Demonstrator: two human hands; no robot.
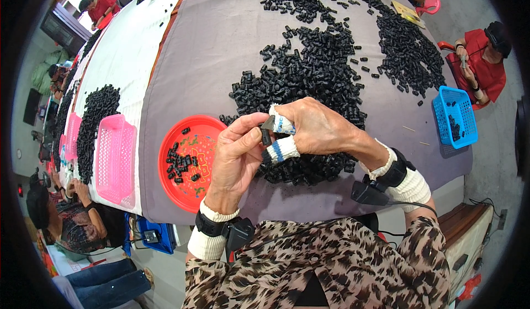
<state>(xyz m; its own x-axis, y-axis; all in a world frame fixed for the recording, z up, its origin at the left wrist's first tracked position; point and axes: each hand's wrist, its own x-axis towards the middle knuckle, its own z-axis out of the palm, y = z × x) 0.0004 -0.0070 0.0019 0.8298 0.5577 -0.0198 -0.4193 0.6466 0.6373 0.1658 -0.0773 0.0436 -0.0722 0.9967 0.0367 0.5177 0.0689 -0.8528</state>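
Hands: left hand (237,149) pinches a small, black, plastic-looking cylinder (266,138); right hand (320,124), white-sleeved at the fingers, curls beside it, grip unclear.
Cylinder: probably light, stiff (I'd hold its sides).
Beneath: loose black heap (309,72), crowding the fingers.
Leftward: round red plastic plate (173,139).

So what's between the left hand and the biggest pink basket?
In the head view, from left hand to pink basket: a red plate with black pieces on it, then grey and white cloth.
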